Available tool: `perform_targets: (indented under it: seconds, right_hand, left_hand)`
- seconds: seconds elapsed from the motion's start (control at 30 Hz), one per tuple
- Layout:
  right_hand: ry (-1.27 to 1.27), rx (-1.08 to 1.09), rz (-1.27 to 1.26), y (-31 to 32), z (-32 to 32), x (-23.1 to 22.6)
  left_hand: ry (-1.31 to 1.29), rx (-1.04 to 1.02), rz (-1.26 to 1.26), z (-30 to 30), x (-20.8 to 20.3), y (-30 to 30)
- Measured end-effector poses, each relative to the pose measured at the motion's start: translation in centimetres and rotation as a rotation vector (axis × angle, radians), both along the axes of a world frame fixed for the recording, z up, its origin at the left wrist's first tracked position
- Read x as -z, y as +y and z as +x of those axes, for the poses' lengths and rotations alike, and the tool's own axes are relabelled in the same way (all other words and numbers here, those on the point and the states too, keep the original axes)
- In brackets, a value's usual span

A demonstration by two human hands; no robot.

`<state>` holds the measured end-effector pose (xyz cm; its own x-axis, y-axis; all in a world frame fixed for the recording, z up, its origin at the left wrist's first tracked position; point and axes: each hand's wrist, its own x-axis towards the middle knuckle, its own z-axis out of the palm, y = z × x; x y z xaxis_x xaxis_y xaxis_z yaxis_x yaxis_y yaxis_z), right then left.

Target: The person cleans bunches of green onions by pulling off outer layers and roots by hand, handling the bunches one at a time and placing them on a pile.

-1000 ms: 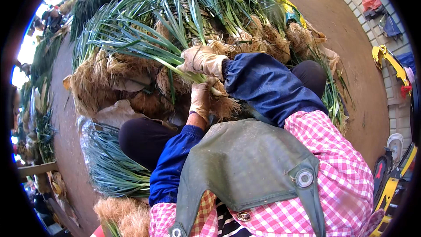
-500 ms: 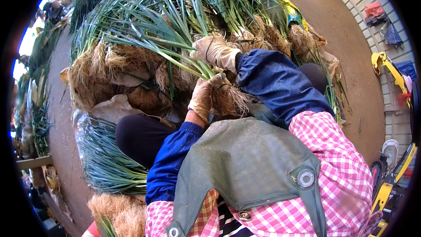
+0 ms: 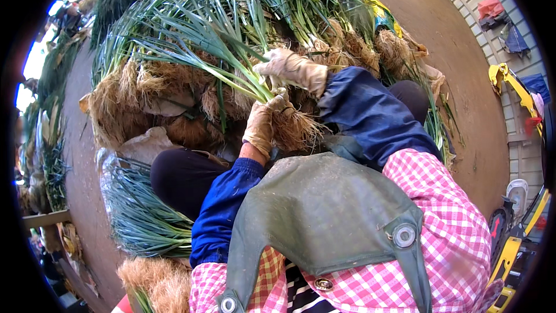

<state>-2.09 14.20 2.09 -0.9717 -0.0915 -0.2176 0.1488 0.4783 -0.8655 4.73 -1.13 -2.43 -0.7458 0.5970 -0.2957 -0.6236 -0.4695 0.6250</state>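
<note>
Both my hands wear soiled light gloves and work on one small bunch of leek-like green stalks in front of my apron. My left hand is closed round the pale lower stems, just above the tangle of brown roots. Long leaves fan out from there toward the far left. Just beyond the left hand, my right hand has its fingers closed at the stems on the bunch's right side. Exactly what those fingertips pinch is hidden.
A large heap of similar rooted stalks lies right beyond my hands. At my left, another bundle rests on pale sheeting, with a root mass nearer me. A yellow bag lies behind the heap; yellow-framed equipment stands at the right.
The bunch and my left hand have shifted slightly left, and its roots show more fully. My right hand has moved a little to the right along the stems.
</note>
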Motion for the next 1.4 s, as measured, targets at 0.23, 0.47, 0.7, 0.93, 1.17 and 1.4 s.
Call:
perform_targets:
  seconds: [0.23,0.47,0.7,0.93,1.17,1.4]
  right_hand:
    - [-0.147,-0.167,0.254,-2.0,-2.9,-0.7]
    - [-0.109,-0.096,0.306,-2.1,-3.1,-0.3]
    - [-0.033,-0.145,0.031,-1.8,-2.4,0.2]
    - [-0.057,0.077,-0.716,1.2,0.6,1.1]
    - [-0.149,-0.063,-0.073,-1.9,-1.8,-1.4]
    - [-0.144,-0.159,-0.580,0.0,-1.6,-0.2]
  left_hand:
    - [0.034,0.006,0.060,0.0,-0.3,-0.5]
    - [0.033,0.016,-0.039,-0.4,0.0,-0.4]
    - [-0.020,0.003,-0.055,-0.3,-0.3,-0.7]
    - [-0.084,0.019,0.042,-0.8,-0.2,-1.0]
    - [-0.057,-0.009,0.003,-0.4,-0.4,-0.7]
    - [-0.084,-0.007,-0.023,-0.7,-0.8,-1.3]
